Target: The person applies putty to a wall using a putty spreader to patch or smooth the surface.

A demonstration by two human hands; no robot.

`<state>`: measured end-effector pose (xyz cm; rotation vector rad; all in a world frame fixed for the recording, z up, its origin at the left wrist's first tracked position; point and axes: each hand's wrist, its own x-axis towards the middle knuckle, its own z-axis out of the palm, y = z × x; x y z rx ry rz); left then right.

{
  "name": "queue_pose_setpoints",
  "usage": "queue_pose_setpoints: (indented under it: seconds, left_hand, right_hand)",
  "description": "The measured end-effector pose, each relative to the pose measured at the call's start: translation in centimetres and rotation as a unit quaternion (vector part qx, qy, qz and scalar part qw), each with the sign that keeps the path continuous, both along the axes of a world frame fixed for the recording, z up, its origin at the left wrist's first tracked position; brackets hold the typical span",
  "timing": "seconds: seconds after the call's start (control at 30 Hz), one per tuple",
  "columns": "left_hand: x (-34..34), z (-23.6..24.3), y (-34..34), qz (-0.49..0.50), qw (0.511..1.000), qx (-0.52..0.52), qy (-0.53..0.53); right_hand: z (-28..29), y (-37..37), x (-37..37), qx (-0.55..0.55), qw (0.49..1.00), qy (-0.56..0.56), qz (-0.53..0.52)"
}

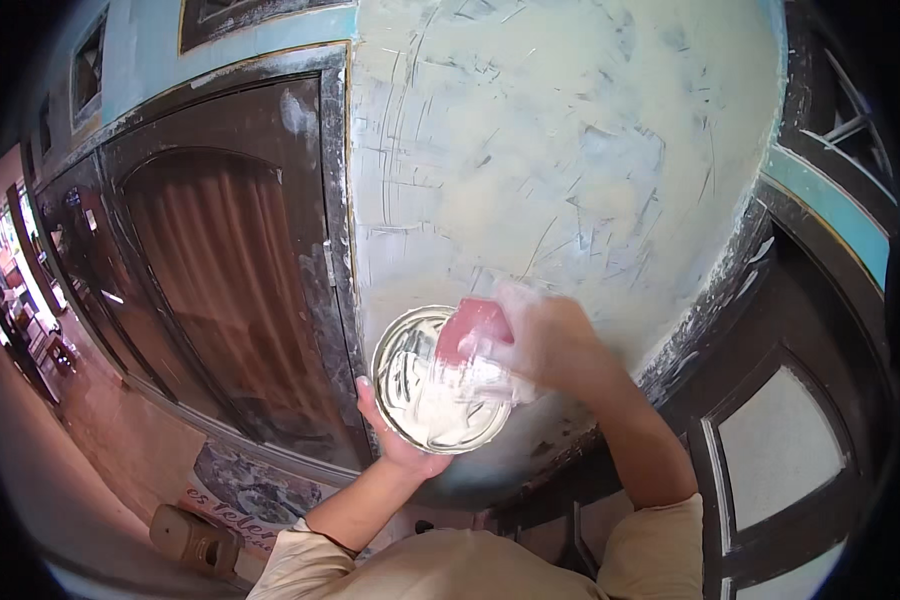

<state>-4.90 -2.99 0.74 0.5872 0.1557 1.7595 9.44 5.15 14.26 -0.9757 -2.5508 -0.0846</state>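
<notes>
White putty (448,415) lies smeared over the face of a round metal lid (407,368), which serves as my landmark on this feed. Below and left of the lid, I see the left hand (401,440) cupped around its lower rim, thumb up along the left edge, bearing it. At the lid's upper right, the right hand (550,335) pinches a red scraper (478,330) whose blade side overlaps the lid; motion blur keeps me from telling each finger's place or whether the edge touches the putty. Above the lid I have a pale, patchy wall (570,150) with dark scratches. Left of it stands a dark wooden door (310,190) with a brown curtain (210,260) behind its arched pane; farther down and left, a brown stool (195,540).
</notes>
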Motion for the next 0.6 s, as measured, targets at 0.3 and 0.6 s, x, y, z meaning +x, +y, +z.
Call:
queue_pose_setpoints:
  seconds: [0.3, 0.6]
  left_hand:
    - [1.2, 0.6, -0.4, -0.037, 0.999, 0.016, -0.030]
    - [0.0, 0.7, -0.8, 0.005, 1.000, 0.008, -0.018]
  right_hand:
    - [0.5, 0.1, 1.7, 0.045, 0.998, 0.029, 0.014]
    - [-0.9, -0.3, 5.6, 0.191, 0.975, 0.108, 0.019]
